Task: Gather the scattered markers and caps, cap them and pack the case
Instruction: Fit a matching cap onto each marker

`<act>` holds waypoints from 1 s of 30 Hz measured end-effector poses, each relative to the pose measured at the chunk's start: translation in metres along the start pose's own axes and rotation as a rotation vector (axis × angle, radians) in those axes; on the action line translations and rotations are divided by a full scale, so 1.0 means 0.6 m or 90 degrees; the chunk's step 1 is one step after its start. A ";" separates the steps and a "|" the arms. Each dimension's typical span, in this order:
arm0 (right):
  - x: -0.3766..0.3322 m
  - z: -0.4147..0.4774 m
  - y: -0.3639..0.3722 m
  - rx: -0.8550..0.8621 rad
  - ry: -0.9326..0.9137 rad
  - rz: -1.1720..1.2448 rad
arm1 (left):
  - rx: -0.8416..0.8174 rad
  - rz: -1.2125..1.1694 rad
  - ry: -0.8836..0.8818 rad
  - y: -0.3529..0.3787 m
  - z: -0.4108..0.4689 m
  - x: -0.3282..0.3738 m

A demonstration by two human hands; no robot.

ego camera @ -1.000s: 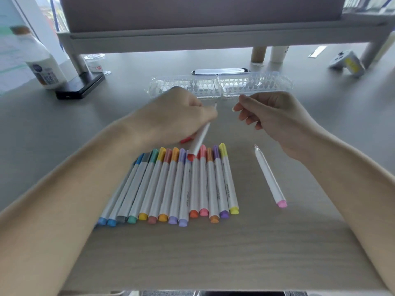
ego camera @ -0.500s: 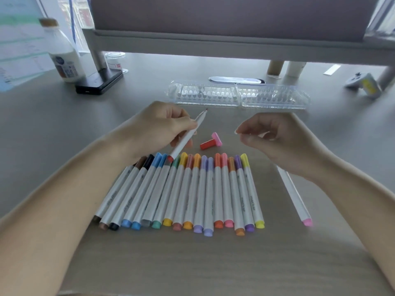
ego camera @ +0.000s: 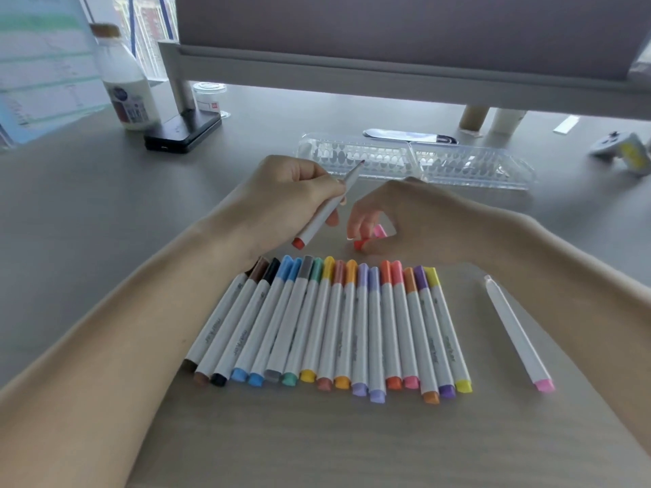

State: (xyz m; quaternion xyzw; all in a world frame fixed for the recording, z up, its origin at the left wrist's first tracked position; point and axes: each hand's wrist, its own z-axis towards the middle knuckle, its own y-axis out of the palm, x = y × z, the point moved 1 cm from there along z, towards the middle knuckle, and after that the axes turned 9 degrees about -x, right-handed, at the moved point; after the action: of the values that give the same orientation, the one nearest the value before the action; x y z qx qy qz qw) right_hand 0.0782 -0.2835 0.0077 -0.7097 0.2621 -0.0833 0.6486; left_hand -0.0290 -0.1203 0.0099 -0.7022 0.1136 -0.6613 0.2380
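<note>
My left hand (ego camera: 292, 199) grips an uncapped red marker (ego camera: 326, 211), tip up toward the clear plastic case (ego camera: 468, 160). My right hand (ego camera: 398, 220) reaches down over two loose caps, its fingertips pinching the red cap (ego camera: 360, 244); the pink cap (ego camera: 380, 231) lies just behind, partly hidden. A row of several capped markers (ego camera: 338, 322) lies side by side on the desk. An uncapped pink marker (ego camera: 516, 332) lies alone to the right of the row.
The open case lies beyond the hands, under a raised shelf. A white bottle (ego camera: 123, 89), a black box (ego camera: 183, 130) and a small jar (ego camera: 209, 96) stand back left. A grey-yellow gadget (ego camera: 623, 151) sits far right.
My right hand dropped from mid-air down and left onto the loose red cap. My left hand kept hold of the red marker, nearly still.
</note>
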 end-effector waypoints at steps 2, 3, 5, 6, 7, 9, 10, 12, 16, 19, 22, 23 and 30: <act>-0.002 0.001 0.000 0.007 -0.002 -0.006 | 0.001 -0.001 0.005 0.001 0.000 0.000; -0.002 -0.001 -0.001 0.014 0.002 -0.004 | 0.003 -0.001 0.007 0.001 0.000 -0.001; 0.006 -0.012 -0.002 0.039 0.022 0.028 | 0.016 -0.007 0.014 0.000 0.002 -0.002; 0.013 -0.021 -0.002 0.060 0.035 0.066 | 0.029 -0.006 0.021 0.000 0.004 -0.004; 0.023 -0.032 -0.002 0.089 0.042 0.126 | 0.051 0.005 0.034 0.000 0.005 -0.006; 0.044 -0.059 0.000 0.158 0.051 0.293 | 0.101 0.067 0.089 0.002 0.009 -0.014; 0.054 -0.074 0.003 0.191 0.056 0.384 | 0.114 0.098 0.119 0.004 0.009 -0.017; 0.068 -0.100 0.012 0.238 0.075 0.558 | 0.098 0.122 0.170 0.011 0.006 -0.017; 0.083 -0.127 0.031 0.251 0.120 0.687 | 0.059 0.160 0.221 0.023 0.001 -0.012; 0.082 -0.129 0.042 0.274 0.138 0.709 | 0.031 0.174 0.226 0.029 -0.002 -0.012; 0.081 -0.130 0.046 0.292 0.138 0.706 | 0.021 0.187 0.227 0.033 -0.002 -0.012; 0.079 -0.131 0.044 0.295 0.138 0.698 | 0.021 0.192 0.227 0.034 -0.002 -0.012; 0.071 -0.130 0.044 0.286 0.112 0.649 | 0.013 0.204 0.233 0.041 -0.003 -0.011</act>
State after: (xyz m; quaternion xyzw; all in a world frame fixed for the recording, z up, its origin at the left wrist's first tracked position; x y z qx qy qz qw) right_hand 0.0714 -0.3730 -0.0160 -0.3280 0.6011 0.1281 0.7174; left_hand -0.0279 -0.1389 -0.0079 -0.5415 0.2583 -0.7321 0.3226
